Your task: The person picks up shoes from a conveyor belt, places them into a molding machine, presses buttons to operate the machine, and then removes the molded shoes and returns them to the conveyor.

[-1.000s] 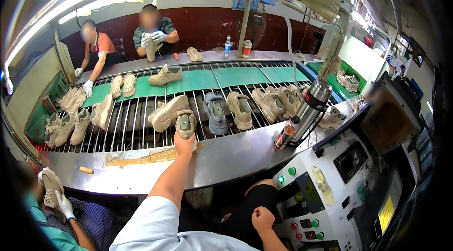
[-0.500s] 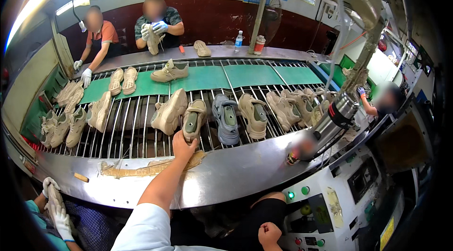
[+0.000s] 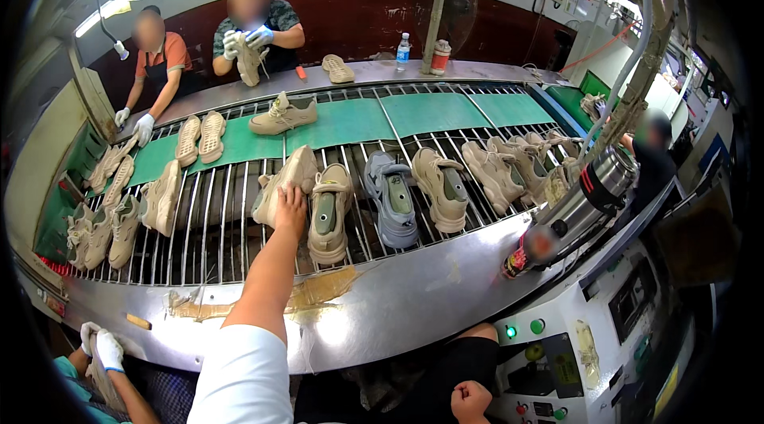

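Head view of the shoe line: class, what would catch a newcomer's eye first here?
First, the person's left hand reaching across the steel counter to rest on a beige sneaker lying on its side on the slatted conveyor. Beside it runs a row of more sneakers, one of them grey. The right hand sits closed low by the lap, near a control panel with green buttons.

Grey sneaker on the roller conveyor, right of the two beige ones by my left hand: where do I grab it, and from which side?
Probably take the grey sneaker across its sides near the heel, reaching from the near steel edge. It lies sole-down, its open collar up and its heel end toward you, so that end is closest. Beige sneakers flank it closely, so finger room beside it looks tight. Your left hand is nearest.
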The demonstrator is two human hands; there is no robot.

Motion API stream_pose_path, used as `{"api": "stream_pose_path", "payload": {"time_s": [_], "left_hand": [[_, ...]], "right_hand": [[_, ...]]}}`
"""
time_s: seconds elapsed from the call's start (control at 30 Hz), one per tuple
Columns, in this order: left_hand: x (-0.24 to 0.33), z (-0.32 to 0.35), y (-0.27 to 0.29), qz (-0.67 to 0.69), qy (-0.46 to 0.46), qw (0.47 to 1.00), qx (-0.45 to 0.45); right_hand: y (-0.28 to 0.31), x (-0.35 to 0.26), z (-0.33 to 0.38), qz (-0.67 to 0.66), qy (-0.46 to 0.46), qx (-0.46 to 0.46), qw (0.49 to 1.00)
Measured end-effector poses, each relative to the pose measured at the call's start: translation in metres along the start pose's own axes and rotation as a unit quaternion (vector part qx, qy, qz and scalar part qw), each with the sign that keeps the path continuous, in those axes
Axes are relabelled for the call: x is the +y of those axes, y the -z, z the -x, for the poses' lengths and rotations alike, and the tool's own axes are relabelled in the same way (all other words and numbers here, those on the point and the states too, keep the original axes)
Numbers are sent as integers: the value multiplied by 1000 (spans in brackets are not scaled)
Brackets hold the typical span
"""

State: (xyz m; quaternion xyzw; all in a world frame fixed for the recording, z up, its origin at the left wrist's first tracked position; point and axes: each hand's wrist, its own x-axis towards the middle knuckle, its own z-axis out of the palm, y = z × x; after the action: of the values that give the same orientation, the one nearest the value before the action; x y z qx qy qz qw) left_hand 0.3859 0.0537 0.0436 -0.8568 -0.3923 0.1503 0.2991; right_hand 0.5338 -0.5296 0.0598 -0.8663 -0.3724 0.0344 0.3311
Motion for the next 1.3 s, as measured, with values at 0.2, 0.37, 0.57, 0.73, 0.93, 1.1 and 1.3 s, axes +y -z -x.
{"api": "stream_pose_path", "payload": {"time_s": [0.2,0.37,0.57,0.73,0.93,1.1,1.3], "left_hand": [[-15,-33,-24,32,107,993,-43],[-81,-9,61,221,106,967,-72],[-120,130,52,916,231,319,-77],[-42,341,50,978,189,78,31],[73,365,184,997,55,-51,11],[158,322,289,953,-150,-158,-212],[241,328,306,902,-210,203,-319]], "right_hand": [[8,1,1,8,0,25,1000],[11,-4,2,-22,-13,38,999],[12,-2,8,-41,13,57,997],[3,26,20,-148,-71,46,985],[37,3,-4,-371,-34,-143,917],[72,-44,-55,-725,-50,-175,664],[151,-30,-60,-943,79,-14,322]]}}
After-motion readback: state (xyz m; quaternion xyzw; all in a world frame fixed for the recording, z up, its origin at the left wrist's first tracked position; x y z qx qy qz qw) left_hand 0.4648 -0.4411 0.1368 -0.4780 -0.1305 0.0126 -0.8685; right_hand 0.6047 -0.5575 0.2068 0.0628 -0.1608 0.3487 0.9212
